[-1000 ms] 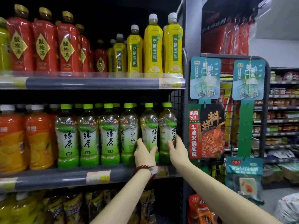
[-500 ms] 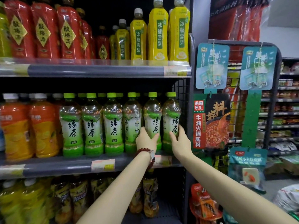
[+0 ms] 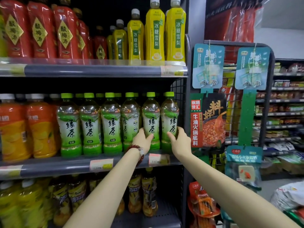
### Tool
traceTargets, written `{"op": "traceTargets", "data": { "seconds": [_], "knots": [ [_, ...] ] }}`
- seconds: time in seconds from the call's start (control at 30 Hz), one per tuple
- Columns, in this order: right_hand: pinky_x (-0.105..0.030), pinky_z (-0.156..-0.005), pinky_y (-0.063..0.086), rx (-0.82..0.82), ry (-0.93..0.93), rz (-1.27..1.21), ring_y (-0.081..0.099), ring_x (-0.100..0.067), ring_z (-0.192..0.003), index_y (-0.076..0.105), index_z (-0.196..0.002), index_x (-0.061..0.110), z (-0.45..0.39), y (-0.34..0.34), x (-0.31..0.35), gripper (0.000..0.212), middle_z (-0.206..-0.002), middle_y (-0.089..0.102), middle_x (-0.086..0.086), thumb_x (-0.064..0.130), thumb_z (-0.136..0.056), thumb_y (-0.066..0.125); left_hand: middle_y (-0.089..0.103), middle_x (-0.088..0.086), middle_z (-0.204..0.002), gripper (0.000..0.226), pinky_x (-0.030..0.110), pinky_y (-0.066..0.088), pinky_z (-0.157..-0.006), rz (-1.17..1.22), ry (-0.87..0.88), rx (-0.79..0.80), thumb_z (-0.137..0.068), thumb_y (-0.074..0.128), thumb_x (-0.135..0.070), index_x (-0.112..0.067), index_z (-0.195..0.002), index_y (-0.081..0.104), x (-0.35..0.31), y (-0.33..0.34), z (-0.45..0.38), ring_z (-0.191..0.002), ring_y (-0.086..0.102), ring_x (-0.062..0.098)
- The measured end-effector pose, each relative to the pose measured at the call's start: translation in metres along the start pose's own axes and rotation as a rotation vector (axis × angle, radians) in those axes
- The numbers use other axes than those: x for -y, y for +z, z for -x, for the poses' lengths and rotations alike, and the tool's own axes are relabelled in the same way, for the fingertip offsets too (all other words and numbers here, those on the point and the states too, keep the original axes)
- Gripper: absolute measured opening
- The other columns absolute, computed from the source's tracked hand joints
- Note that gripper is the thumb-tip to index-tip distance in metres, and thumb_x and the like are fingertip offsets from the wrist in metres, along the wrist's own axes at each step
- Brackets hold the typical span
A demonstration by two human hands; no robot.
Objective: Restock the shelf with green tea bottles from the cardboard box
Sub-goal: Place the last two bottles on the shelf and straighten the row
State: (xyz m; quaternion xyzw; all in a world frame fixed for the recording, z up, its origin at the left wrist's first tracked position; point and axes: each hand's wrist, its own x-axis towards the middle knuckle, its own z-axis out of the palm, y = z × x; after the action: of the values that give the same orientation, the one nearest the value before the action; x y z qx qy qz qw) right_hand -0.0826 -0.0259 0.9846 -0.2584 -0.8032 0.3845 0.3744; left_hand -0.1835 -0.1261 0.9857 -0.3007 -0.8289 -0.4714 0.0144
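Several green tea bottles with green caps stand in a row on the middle shelf [image 3: 54, 167]. My left hand [image 3: 142, 140], with a red bead bracelet at the wrist, grips the lower part of the second bottle from the right [image 3: 150, 116]. My right hand [image 3: 179, 140] grips the rightmost green tea bottle [image 3: 169, 116], which stands against the wire side panel [image 3: 178, 91]. Both bottles are upright with their labels facing me. The cardboard box is not in view.
Orange drink bottles [image 3: 24, 127] fill the left of the same shelf. Red bottles [image 3: 41, 30] and yellow pear-drink bottles [image 3: 164, 33] stand on the shelf above. Dark drink bottles [image 3: 144, 195] sit below. A hanging rack of sauce packets [image 3: 212, 120] stands to the right.
The view has tilted down and moved closer. Both hands have slid higher around the two rightmost bottles, and the two bottles now show their labels squarely to the front.
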Motion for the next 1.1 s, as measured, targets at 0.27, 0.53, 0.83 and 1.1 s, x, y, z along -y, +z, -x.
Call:
{"op": "traceTargets", "data": {
  "seconds": [0.27, 0.53, 0.83, 1.1],
  "knots": [
    [-0.026, -0.078, 0.039, -0.026, -0.075, 0.156, 0.059, -0.029, -0.109, 0.049, -0.129, 0.002, 0.011, -0.007, 0.003, 0.04, -0.118, 0.064, -0.015, 0.026, -0.097, 0.052, 0.054, 0.015, -0.132, 0.05, 0.035, 0.047, -0.095, -0.202, 0.06, -0.275, -0.1, 0.039, -0.02, -0.006, -0.146, 0.025, -0.002, 0.02, 0.025, -0.117, 0.056, 0.026],
    [-0.033, -0.073, 0.049, -0.026, -0.276, 0.359, 0.06, -0.027, -0.092, 0.056, -0.1, 0.005, 0.017, -0.016, -0.012, 0.011, -0.099, 0.062, -0.01, 0.012, -0.092, 0.058, 0.051, 0.011, -0.136, 0.043, 0.033, 0.04, -0.103, -0.335, 0.182, -0.256, -0.095, 0.051, -0.021, -0.008, -0.136, 0.045, 0.008, 0.002, 0.041, -0.125, 0.05, 0.025],
    [-0.034, -0.072, 0.044, 0.057, -0.432, 0.394, 0.057, -0.028, -0.096, 0.056, -0.104, 0.004, 0.03, -0.024, 0.001, 0.019, -0.105, 0.058, -0.009, 0.018, -0.092, 0.058, 0.055, 0.012, -0.127, 0.041, 0.035, 0.045, -0.097, -0.481, 0.129, -0.307, -0.091, 0.058, -0.024, -0.007, -0.128, 0.054, 0.013, -0.038, 0.06, -0.116, 0.054, 0.026],
    [-0.037, -0.083, 0.047, 0.155, -0.49, 0.346, 0.056, -0.029, -0.104, 0.057, -0.112, 0.004, 0.04, 0.007, 0.032, 0.025, -0.11, 0.059, -0.011, 0.018, -0.092, 0.058, 0.055, 0.013, -0.128, 0.042, 0.034, 0.046, -0.094, -0.498, 0.014, -0.376, -0.09, 0.059, -0.027, -0.009, -0.128, 0.054, 0.025, -0.083, 0.071, -0.113, 0.056, 0.026]
  ]
}}
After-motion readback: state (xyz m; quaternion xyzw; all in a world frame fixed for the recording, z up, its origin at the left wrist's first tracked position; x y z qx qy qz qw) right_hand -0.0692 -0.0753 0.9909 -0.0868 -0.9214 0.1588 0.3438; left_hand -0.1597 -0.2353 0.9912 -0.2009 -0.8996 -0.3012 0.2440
